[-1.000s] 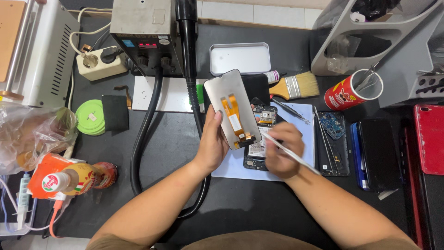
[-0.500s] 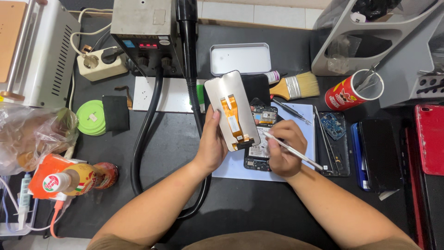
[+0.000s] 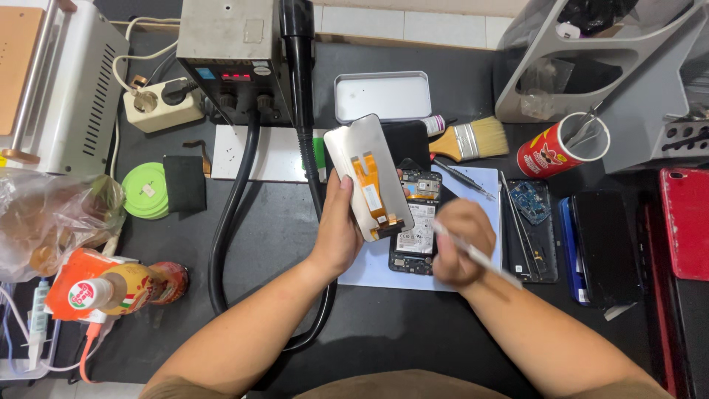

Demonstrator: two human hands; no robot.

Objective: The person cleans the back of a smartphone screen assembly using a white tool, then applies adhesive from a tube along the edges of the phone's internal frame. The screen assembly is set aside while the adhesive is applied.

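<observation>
The left hand (image 3: 341, 233) grips a detached phone screen panel (image 3: 367, 176) by its long edge, thumb across the lower part, holding it tilted with the dull grey back toward the camera; an orange flex ribbon (image 3: 373, 185) runs down that back to a small connector at the lower end. The right hand (image 3: 459, 247), blurred, is closed around a thin white tool (image 3: 476, 256) held like a pen, its tip pointing toward the panel's lower edge.

Just under both hands lies an opened phone body (image 3: 415, 233), a dark rectangle with a pale battery label and a bare circuit board at its top, resting on a pale blue sheet of paper (image 3: 384, 270) spread over the matte black table (image 3: 281, 244).

To the right, a second opened frame with a blue board (image 3: 530, 222) lies beside a glossy black phone (image 3: 605, 247) and a red case (image 3: 685, 222). To the left, a thick black rubbery hose (image 3: 229, 214) loops across the table near a round green tape roll (image 3: 144, 191) and a crinkled clear plastic bag (image 3: 55, 222).

Farther back sit a flat bristle brush with a metal ferrule (image 3: 473, 139), a red cylindrical can holding tools (image 3: 557, 148), a shallow rounded metal tray (image 3: 382, 96), and a boxy grey station with a red display (image 3: 233, 55). A white power socket (image 3: 159, 103) stands beside it.
</observation>
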